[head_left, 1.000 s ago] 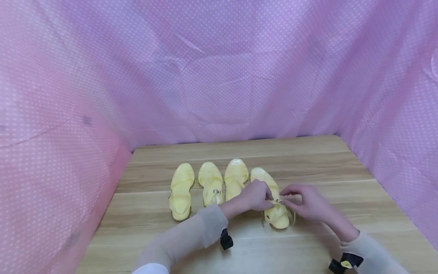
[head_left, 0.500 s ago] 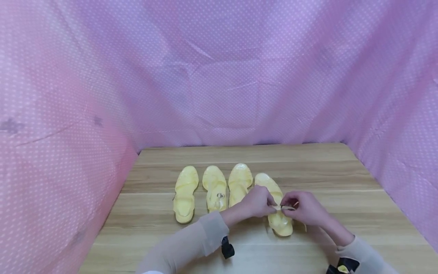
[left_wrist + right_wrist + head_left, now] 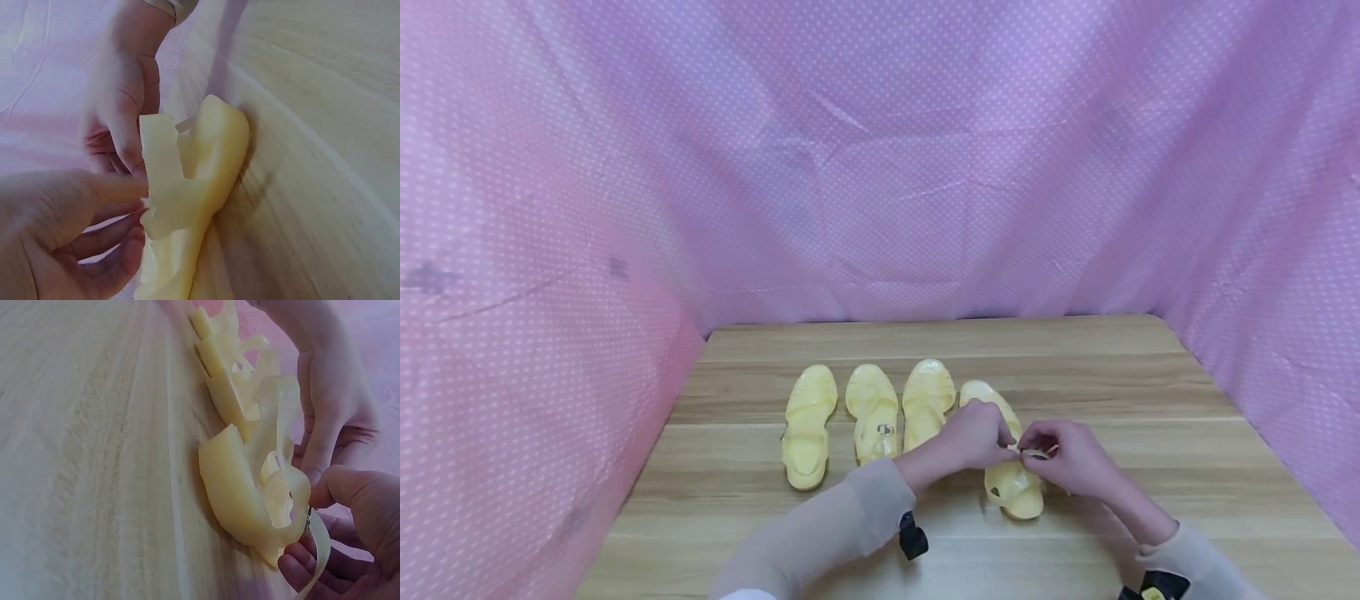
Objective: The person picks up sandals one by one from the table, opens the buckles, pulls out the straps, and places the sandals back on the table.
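Observation:
A pale yellow jelly sandal (image 3: pixel 1013 487) lies toe away on the wooden table, tilted a little, at the right end of a row. Over its ankle part my left hand (image 3: pixel 973 437) pinches the strap near the buckle from the left. From the other side my right hand (image 3: pixel 1070 457) pinches the strap, its fingertips meeting those of the left. In the right wrist view a small metal buckle (image 3: pixel 308 520) shows by the right fingertips, and the loose strap end (image 3: pixel 322 540) curves down beside them. The sandal's heel (image 3: pixel 228 134) faces the left wrist camera.
Three similar yellow sandals stand left of it: a far left sandal (image 3: pixel 806 433), a second sandal (image 3: pixel 871 408) with a buckle showing, and a third sandal (image 3: pixel 928 392) partly behind the left hand. Pink dotted cloth (image 3: pixel 895 167) surrounds the wooden table (image 3: pixel 760 533).
The head view has shifted slightly. Both hands have drawn together over the buckle, which showed between them earlier; the strap now bends between the right fingers.

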Motion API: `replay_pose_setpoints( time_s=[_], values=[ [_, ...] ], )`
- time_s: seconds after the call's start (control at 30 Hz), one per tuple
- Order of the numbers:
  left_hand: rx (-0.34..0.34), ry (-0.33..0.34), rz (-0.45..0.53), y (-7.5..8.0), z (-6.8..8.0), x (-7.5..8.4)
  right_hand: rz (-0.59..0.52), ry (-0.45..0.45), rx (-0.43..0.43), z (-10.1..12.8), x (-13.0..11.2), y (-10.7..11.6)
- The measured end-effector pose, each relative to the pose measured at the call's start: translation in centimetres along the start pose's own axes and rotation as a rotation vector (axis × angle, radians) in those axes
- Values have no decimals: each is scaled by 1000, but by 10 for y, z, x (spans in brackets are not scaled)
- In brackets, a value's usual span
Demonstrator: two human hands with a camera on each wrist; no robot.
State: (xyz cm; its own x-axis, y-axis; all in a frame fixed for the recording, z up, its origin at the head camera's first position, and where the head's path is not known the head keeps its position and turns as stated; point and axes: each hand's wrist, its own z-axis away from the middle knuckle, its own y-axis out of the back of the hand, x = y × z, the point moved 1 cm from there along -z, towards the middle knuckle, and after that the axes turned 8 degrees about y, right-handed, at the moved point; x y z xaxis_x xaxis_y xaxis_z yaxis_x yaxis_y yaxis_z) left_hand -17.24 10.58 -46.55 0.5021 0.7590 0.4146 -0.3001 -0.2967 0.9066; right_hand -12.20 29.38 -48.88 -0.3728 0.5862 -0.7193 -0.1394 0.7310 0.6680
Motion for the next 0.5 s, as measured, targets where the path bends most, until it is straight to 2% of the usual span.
replay_pose_setpoints(
  time_s=[0.23,0.37,0.5],
  values=[
    [-30,-70,-44,-3,-4,3,-22,-11,50,4,7,-2],
    [-60,-70,-94,-4,0,2,-39,-45,60,6,11,-2],
    [-58,-58,-113,-2,2,1,-45,-57,43,6,13,0]
  ],
)
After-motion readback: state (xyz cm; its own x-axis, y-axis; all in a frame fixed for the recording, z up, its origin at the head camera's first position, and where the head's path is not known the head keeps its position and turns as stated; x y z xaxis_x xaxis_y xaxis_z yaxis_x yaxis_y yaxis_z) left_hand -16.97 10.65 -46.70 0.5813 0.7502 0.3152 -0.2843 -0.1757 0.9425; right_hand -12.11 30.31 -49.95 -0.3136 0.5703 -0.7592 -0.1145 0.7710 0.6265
